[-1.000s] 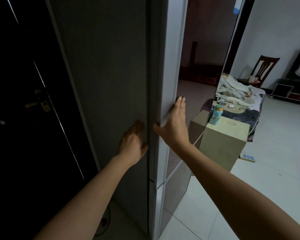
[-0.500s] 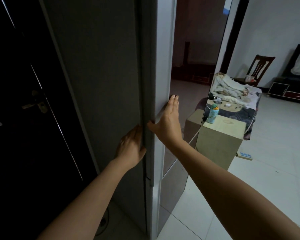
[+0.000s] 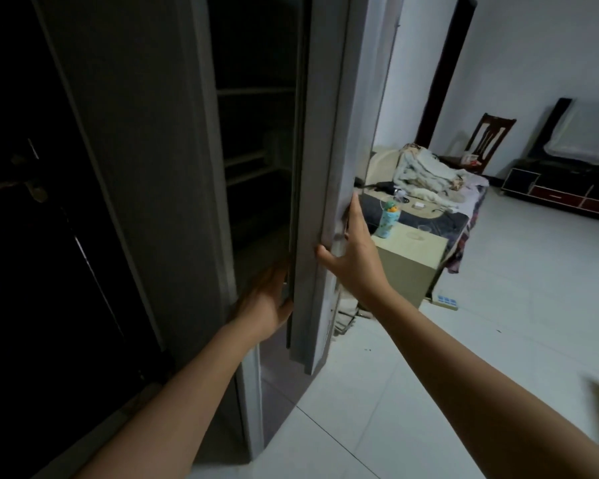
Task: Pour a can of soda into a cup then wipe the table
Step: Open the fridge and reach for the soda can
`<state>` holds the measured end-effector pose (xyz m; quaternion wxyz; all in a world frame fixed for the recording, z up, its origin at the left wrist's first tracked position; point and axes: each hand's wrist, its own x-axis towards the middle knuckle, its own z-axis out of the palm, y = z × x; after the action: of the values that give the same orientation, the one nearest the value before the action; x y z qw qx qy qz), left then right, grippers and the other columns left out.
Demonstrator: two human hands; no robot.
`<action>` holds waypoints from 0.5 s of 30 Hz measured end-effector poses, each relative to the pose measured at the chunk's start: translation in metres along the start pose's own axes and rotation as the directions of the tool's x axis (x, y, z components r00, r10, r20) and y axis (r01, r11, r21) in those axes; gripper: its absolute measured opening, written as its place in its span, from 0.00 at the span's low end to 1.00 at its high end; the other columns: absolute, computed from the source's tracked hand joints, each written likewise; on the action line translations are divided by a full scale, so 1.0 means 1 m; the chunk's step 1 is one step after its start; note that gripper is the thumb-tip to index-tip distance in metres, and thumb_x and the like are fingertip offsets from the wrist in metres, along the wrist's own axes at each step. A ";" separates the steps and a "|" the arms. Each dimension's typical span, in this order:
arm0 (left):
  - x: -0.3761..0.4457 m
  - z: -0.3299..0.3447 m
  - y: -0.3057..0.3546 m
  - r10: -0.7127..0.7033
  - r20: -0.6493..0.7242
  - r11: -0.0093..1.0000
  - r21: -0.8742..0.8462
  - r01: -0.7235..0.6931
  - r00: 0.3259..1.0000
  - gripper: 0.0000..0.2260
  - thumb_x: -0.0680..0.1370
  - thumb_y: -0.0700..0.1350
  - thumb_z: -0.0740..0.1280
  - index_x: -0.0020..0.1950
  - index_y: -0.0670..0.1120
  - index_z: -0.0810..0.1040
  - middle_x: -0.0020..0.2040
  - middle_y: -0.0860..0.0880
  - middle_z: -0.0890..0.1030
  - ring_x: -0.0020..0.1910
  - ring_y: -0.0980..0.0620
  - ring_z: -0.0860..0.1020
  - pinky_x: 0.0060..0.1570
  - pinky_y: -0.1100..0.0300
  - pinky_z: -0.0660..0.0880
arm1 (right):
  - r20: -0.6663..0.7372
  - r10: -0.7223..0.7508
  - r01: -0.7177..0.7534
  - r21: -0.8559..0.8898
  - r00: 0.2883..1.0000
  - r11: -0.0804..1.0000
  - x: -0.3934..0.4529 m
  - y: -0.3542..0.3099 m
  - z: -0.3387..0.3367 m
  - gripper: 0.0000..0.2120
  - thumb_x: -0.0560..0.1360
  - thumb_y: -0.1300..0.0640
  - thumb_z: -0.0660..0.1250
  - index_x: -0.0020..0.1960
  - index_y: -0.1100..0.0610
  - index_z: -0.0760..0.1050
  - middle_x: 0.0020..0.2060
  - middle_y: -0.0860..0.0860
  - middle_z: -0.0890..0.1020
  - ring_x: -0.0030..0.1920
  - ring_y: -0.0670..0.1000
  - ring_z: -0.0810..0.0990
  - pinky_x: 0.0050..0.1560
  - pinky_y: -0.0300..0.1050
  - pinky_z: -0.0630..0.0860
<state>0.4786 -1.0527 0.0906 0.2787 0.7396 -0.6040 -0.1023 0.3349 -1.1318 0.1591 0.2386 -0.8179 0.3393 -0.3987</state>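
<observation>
A tall grey fridge door (image 3: 320,202) stands partly open, with dim shelves (image 3: 256,160) inside; no soda can shows. My left hand (image 3: 267,299) reaches into the gap, its fingers hooked behind the door's inner edge and hidden there. My right hand (image 3: 351,257) holds the door's outer edge, with the thumb on the side face and the fingers lying up along the front. A clear cup (image 3: 424,229) stands on a small beige table (image 3: 405,267) beyond the door.
A colourful bottle (image 3: 388,221) stands on the beige table. Behind it is a bed with heaped blankets (image 3: 429,174), then a wooden chair (image 3: 491,136) and a low dark cabinet (image 3: 561,191). A power strip (image 3: 446,300) lies on the white tiled floor. A dark door (image 3: 32,188) is on the left.
The fridge door has swung open from shut, showing the dark interior. Both hands moved with its edge; the left hand's fingers have slipped into the gap.
</observation>
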 end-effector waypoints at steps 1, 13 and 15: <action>-0.002 0.007 0.011 0.002 0.006 1.000 0.005 -0.002 1.000 0.32 0.76 0.48 0.65 0.75 0.55 0.52 0.73 0.48 0.61 0.70 0.46 0.65 0.65 0.47 0.68 | -0.008 0.010 -0.010 0.023 1.000 1.000 -0.007 0.006 -0.008 0.46 0.71 0.55 0.70 0.75 0.55 0.39 0.76 0.52 0.52 0.75 0.51 0.54 0.72 0.54 0.60; -0.012 0.074 0.109 0.150 0.043 0.988 -0.031 -0.149 0.988 0.35 0.75 0.45 0.67 0.75 0.56 0.50 0.72 0.50 0.63 0.71 0.50 0.64 0.69 0.54 0.64 | -0.154 -0.018 0.005 -0.084 0.988 0.996 -0.080 0.080 -0.093 0.38 0.73 0.60 0.68 0.76 0.53 0.49 0.73 0.52 0.62 0.71 0.51 0.64 0.67 0.48 0.67; -0.010 0.082 0.124 0.156 0.075 0.988 -0.019 -0.155 0.985 0.35 0.76 0.44 0.66 0.76 0.55 0.48 0.73 0.49 0.62 0.72 0.49 0.62 0.70 0.54 0.61 | -0.158 0.038 -0.048 -0.056 0.987 0.997 -0.088 0.091 -0.100 0.39 0.74 0.60 0.67 0.75 0.50 0.46 0.73 0.51 0.62 0.70 0.53 0.66 0.65 0.51 0.68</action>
<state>0.3324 -1.0814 0.0877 0.2676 0.6838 -0.6694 -0.1123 0.1803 -1.1382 0.1129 0.1954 -0.7833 0.3863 -0.4461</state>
